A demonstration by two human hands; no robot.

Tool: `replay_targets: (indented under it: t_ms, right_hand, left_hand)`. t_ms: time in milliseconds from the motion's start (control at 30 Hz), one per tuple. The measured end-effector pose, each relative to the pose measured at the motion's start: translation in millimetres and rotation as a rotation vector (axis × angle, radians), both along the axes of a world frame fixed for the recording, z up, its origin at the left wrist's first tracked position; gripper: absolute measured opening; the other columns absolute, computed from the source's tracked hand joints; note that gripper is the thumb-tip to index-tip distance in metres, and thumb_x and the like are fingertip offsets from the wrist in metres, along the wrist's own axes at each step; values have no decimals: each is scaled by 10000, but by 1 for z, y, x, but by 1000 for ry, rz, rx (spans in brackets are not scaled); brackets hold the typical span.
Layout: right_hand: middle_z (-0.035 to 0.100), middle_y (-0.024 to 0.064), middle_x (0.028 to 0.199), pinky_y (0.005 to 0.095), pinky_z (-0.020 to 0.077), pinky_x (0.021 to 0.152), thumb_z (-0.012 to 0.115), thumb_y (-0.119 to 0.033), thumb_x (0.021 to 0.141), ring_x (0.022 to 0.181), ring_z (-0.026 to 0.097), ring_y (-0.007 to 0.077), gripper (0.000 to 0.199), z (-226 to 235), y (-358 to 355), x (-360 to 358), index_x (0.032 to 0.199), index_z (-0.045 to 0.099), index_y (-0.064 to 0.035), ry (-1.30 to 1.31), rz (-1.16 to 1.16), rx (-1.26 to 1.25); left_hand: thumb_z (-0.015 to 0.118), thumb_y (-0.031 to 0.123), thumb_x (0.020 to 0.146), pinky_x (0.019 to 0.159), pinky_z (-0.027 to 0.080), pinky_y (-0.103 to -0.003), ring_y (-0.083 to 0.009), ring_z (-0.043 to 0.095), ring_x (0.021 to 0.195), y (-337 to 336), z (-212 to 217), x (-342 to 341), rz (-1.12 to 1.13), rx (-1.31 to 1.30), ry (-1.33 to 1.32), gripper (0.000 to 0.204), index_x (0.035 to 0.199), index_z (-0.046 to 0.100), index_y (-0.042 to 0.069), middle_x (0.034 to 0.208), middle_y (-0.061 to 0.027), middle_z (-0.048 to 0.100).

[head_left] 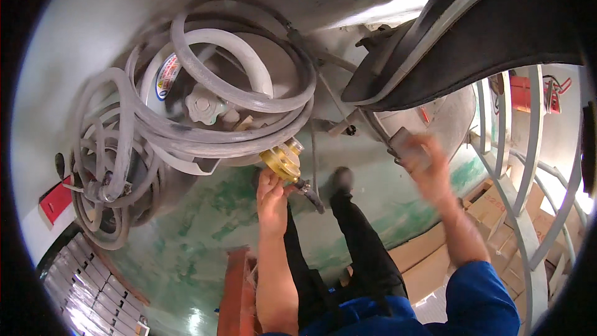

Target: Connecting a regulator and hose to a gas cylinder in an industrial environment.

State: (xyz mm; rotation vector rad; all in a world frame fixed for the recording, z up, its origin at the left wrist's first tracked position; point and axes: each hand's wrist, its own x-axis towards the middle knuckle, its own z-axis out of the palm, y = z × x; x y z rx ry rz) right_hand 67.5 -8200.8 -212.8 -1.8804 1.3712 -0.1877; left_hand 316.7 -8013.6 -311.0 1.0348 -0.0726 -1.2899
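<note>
My left hand (272, 202) is closed round a yellow brass gas regulator (283, 160), with a dark hose fitting (308, 194) pointing down to the right from it. Just beyond stands a gas cylinder with a white collar (249, 65) and a pale green valve handwheel (204, 106). Loops of grey hose (217, 144) lie over the collar and partly hide the cylinder top. On the right, my right hand (430, 171), smeared by motion, grips a small grey-brown block-shaped thing (410, 148); its kind is not clear.
More coiled hose (118, 149) hangs at the left above a red object (56, 202). A black curved cover or seat (472, 37) juts in at upper right. White metal railings (532, 149) and cardboard boxes (429, 255) stand right. A red-brown metal beam (238, 286) is near my left forearm.
</note>
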Motion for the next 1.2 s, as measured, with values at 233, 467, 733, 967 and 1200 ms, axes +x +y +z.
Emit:
replay_targets:
  t_ms: [233,467,733,967,1200]
  right_hand:
    - [603,233,1089,419,481,871,751,-200,782,1019,604,372,505,-10,114,111,1149,497,37,-133,106,82]
    - [553,252,654,482,446,562,596,-174,886,644,575,469,222,-71,139,124,902,510,31,-256,-73,341]
    - [525,196,607,415,428,502,612,-155,787,492,508,350,199,-121,131,114,801,556,35,-568,88,237]
    - [491,76,557,385,403,493,560,-222,831,490,481,197,278,-52,114,118,739,540,40,-274,-221,1058]
    - [470,39,534,377,393,489,557,-231,831,472,482,188,287,-120,142,121,710,501,23,-718,-41,291]
  left_hand:
    - [703,415,830,769,503,-344,-218,633,945,-51,23,-2,44,238,-119,683,1331,396,67,1176,-78,558]
    - [714,168,739,567,485,-291,-177,586,744,-71,25,-3,152,273,-84,500,1167,477,61,965,-68,565]
    - [614,72,684,526,437,-290,-175,545,695,-74,27,-8,190,246,-62,425,1089,489,48,892,-62,531]
    - [632,46,667,520,442,-300,-163,538,688,-74,30,-3,181,231,-36,474,1115,475,40,903,-72,540]
    - [612,66,657,538,434,-312,-185,549,723,-77,31,-8,168,242,-59,464,1100,475,73,907,-65,530]
